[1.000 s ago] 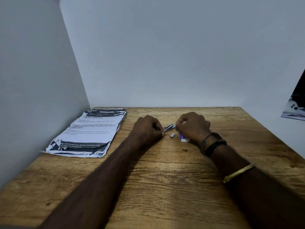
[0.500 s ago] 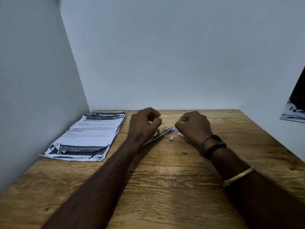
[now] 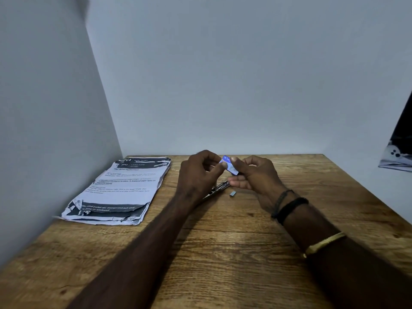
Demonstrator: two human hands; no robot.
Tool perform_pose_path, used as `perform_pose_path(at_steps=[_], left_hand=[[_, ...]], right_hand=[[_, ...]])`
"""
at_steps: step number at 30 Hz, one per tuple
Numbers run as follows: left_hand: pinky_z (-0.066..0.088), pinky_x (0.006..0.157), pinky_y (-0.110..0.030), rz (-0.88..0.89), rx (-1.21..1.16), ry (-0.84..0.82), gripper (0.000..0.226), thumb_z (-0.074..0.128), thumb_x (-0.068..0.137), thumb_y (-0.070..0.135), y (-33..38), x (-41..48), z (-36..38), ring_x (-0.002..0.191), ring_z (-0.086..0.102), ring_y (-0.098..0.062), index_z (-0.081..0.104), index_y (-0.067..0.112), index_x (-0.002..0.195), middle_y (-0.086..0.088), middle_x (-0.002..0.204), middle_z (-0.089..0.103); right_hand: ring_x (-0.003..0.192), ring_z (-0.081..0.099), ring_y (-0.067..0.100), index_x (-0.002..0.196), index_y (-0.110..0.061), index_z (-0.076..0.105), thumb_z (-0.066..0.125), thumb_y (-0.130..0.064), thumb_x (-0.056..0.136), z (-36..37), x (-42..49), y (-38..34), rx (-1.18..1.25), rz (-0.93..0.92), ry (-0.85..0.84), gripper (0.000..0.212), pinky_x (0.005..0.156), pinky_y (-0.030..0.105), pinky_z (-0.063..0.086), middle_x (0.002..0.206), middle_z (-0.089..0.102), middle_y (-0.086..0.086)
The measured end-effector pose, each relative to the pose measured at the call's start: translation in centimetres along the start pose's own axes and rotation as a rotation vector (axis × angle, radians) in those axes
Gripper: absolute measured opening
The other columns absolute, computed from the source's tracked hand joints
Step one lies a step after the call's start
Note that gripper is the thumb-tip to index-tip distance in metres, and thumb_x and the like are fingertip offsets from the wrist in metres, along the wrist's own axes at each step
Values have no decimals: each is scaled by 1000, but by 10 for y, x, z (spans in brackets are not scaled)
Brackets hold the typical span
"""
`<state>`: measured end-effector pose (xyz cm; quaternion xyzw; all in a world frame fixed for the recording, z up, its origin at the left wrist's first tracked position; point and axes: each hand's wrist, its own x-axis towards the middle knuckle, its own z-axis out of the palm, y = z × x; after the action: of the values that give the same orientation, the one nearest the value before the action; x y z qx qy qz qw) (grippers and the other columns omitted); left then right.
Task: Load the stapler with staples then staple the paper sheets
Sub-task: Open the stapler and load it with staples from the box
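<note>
Two hands on the staple box, stapler lying underneath

Left hand [image 3: 197, 177]: thumb and forefinger pinched on the near-left corner of a small blue-and-white cardboard staple box [image 3: 227, 166]. Right hand [image 3: 256, 177]: thumb on top, fingers curled below, clamped on the box's other end. The box is held tilted in the air between both hands, above the bench. Cannot tell whether its flap is open.

Directly below the hands, a slim silver metal stapler [image 3: 217, 188] lies on the brown wood-grain bench [image 3: 223, 253]. It is mostly hidden by the left hand. It looks swung open, but blur prevents certainty. Its long axis runs diagonally, near-left to far-right, and the far end shows just under the right hand's fingers.

One short grey staple strip [image 3: 233, 193] lies loose on the bench just right of the stapler, apart from it and nearer the right hand.

Judgement: this is the loading step, with staples not yet in. The next move goes down from the box to the stapler's channel, so a strip must be turned to match that diagonal axis. The right hand is better placed for it.

A stack of printed white paper sheets [image 3: 118, 188] sits well apart at far left, nearer the left hand, untouched.
</note>
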<state>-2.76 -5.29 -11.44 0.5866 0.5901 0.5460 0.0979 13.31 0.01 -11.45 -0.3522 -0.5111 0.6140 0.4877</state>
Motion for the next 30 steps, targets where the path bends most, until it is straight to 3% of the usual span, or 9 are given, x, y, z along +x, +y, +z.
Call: perform_pose_path(at_steps=[6, 9, 12, 17, 21, 24, 30], left_hand=[[63, 69, -55, -131, -281, -80, 32, 86, 74, 32, 3, -2, -1, 69, 77, -26, 66, 17, 94, -8, 72, 78], [63, 73, -50, -212, -392, -73, 27, 86, 77, 19, 5, -1, -5, 65, 74, -26, 67, 9, 93, -14, 71, 76], [62, 70, -38, -276, -493, -57, 15, 81, 84, 8, 7, 1, -10, 63, 72, -21, 68, 0, 89, -15, 71, 74], [59, 68, -32, -372, -552, -44, 13, 77, 87, 6, 5, 5, -15, 62, 64, -22, 70, -5, 89, -15, 68, 69], [60, 64, -27, -411, -562, -27, 12, 79, 86, 9, 2, 7, -16, 62, 65, -21, 71, 1, 83, -16, 71, 69], [60, 60, -25, -434, -555, -10, 17, 80, 85, 11, -1, 8, -17, 60, 65, -20, 72, -3, 88, -17, 72, 70], [60, 57, -24, -456, -521, 4, 28, 78, 86, 9, -2, 8, -16, 59, 68, -18, 70, -12, 102, -18, 74, 71]], right_hand=[[72, 78, 34, 96, 0, 63, 86, -39, 65, 6, -4, -1, 44, 33, -43, 55, 55, 29, 61, 83, 78, 20], [70, 78, 31, 97, 2, 65, 83, -38, 70, 8, -6, -3, 52, 27, -71, 52, 55, 27, 61, 82, 77, 22], [70, 78, 30, 98, 0, 68, 79, -26, 82, 9, -8, -6, 91, 18, -89, 33, 57, 28, 62, 85, 78, 21], [74, 78, 32, 91, -7, 71, 76, -12, 88, 8, -10, -9, 76, 8, -97, 8, 60, 32, 63, 89, 79, 18], [80, 78, 36, 101, -7, 72, 70, -7, 92, 5, -9, -9, 47, 13, -107, 10, 61, 35, 64, 94, 79, 18], [81, 78, 35, 97, -11, 73, 65, -1, 91, 2, -7, -7, -18, -34, -83, 13, 58, 34, 62, 92, 79, 15], [77, 76, 12, 91, -23, 81, 62, -1, 88, 2, -6, -1, -490, -322, 6, 29, 61, 36, 64, 97, 78, -6]])
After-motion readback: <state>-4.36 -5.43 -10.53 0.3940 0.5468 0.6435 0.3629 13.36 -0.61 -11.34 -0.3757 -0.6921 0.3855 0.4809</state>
